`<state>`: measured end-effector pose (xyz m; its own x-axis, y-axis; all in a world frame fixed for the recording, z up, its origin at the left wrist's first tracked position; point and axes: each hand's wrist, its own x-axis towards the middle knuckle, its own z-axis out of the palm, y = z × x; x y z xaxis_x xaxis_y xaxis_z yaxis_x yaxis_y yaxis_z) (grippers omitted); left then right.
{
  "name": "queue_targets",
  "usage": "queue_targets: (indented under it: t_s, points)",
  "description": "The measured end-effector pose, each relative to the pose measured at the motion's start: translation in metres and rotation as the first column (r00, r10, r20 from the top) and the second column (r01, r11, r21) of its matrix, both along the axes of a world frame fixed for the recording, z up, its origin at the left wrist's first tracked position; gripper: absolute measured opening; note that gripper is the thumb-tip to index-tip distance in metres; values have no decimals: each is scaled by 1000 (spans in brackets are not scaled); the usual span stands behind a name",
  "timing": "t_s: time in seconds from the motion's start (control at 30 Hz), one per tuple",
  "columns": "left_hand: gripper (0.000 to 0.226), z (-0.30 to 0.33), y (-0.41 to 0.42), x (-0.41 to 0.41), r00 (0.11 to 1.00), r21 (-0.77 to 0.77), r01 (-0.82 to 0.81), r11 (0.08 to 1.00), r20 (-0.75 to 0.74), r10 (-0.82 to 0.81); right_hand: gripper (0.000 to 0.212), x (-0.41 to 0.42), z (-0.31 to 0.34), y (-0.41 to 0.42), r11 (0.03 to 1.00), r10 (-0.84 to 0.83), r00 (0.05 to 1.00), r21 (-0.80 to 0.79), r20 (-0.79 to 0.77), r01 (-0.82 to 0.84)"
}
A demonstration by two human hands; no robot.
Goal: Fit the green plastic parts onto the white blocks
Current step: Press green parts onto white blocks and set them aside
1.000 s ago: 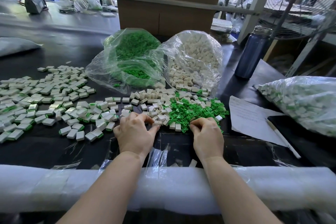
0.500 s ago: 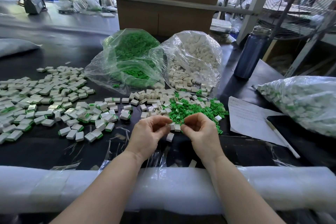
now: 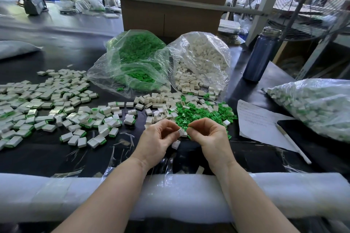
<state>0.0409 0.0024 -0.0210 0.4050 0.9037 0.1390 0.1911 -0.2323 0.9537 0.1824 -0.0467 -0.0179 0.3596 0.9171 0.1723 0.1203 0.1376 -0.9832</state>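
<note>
Both hands have lifted off the table and met; finished blocks (image 3: 47,111) cover the left, I judge plenty remains in the bags (image 3: 198,62); left hand (image 3: 157,138) pinches a block (image 3: 181,131), right hand (image 3: 210,136) pinches a green part (image 3: 188,129) beside it.

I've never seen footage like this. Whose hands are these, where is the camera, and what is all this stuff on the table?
No machine here: a person works with bare hands, and the one camera sits on their head, looking down. The left hand pinches a small white block; the right hand meets it, fingers curled, probably holding a green part, though that is hidden. Ahead lies a loose pile of green parts mixed with white blocks. To the left spread the finished pieces. Behind stand a bag of green parts and a bag of white blocks. To the right are a blue bottle, a sheet of paper and another full bag.
</note>
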Motion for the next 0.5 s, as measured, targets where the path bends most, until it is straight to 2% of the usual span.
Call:
queue_targets:
  t_s: [0.5]
  points:
    - [12, 1, 0, -1, 1000, 0, -11, 1000, 15, 11, 13, -3, 0, 0, 998, 28, 991, -58, 131, -20]
